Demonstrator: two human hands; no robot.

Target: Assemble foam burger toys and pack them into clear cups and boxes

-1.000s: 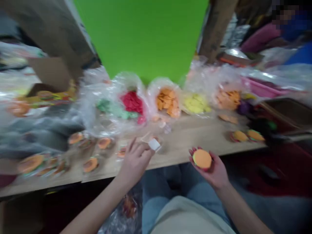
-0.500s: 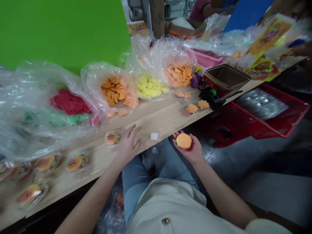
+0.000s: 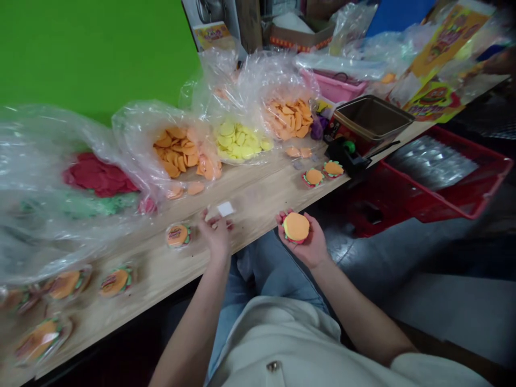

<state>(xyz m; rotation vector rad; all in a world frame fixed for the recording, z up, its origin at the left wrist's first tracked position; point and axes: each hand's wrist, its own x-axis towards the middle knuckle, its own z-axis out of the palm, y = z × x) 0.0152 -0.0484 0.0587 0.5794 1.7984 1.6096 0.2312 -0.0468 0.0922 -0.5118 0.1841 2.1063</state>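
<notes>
1. Where the pale wooden table [image 3: 258, 210] runs before you, your left hand [image 3: 216, 230] has half-curled fingers beside a small, flat white square [image 3: 226, 208]; whether they grip it, I cannot tell.
2. Just off the table's near edge, your right hand [image 3: 317, 247] cradles a round, orange-topped, foam-like burger [image 3: 296, 226], bun facing up, length and width nearly equal.

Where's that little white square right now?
In the head view, left of centre, the white square is just by the left hand, with a toy burger farther left.
</notes>
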